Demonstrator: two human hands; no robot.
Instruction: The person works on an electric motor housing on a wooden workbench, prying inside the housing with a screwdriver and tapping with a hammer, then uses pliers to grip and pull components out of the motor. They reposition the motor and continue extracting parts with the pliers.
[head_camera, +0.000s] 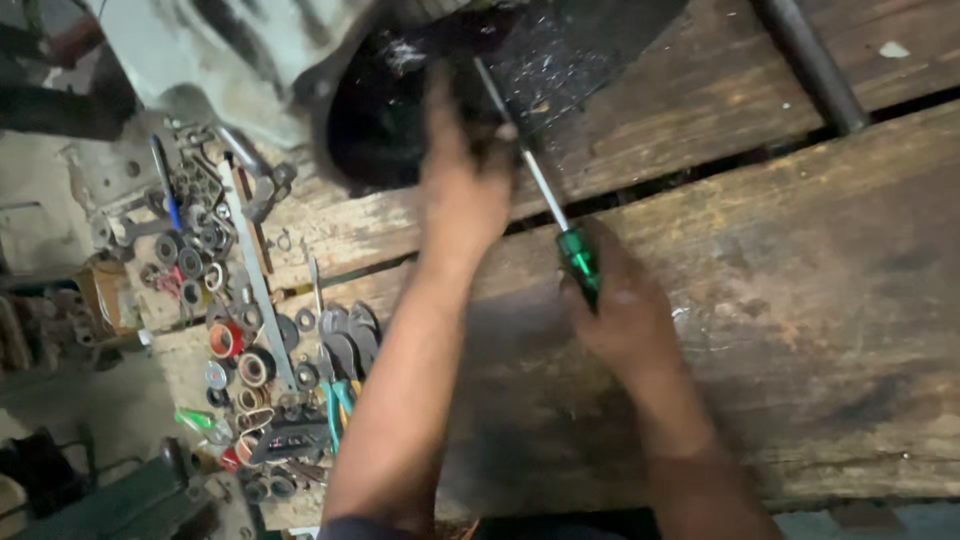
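Worn wooden bench (800, 300): a green-handled screwdriver (560, 225) slants into the greasy black housing (400, 110). Right hand (625, 310) fists around the handle; left hand (465, 190) presses the housing, fingers blurred, grip unclear.

The left hand (462, 185) is smeared by motion, so from here its fingers melt into the dark opening of the greasy housing (420, 90), whose upper part runs off the top edge. The screwdriver (540, 190) loses its tip inside that same blackness, and the right hand (620, 310) covers most of the green handle, hiding how the grip closes around it. Over on the left of the table (800, 300), the heap of washers and rings (235, 340) is too small and jumbled to sort out.
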